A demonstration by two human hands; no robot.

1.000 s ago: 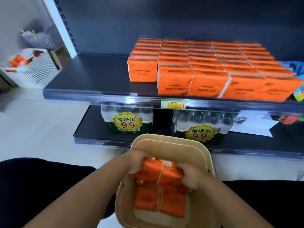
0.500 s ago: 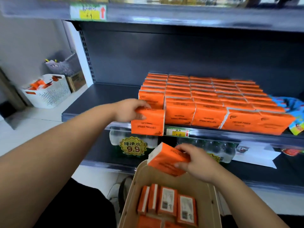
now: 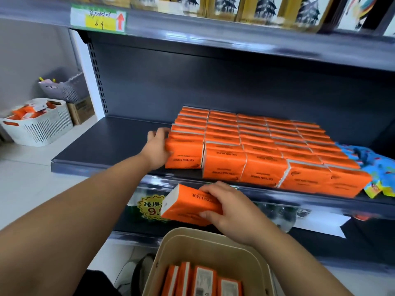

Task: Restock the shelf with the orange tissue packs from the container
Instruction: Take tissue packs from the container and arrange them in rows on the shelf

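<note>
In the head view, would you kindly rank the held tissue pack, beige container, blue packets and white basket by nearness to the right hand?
1. Held tissue pack: in the right hand's grip.
2. Beige container: just below it.
3. Blue packets: on the shelf, right.
4. White basket: floor, far left.

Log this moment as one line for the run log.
left hand: holds front-left tissue pack on shelf | right hand: grips loose tissue pack above beige container | container: more packs inside

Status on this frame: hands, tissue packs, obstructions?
Left hand holds front-left pack on shelf. Right hand grips second pack above container. No obstruction seen.
</note>
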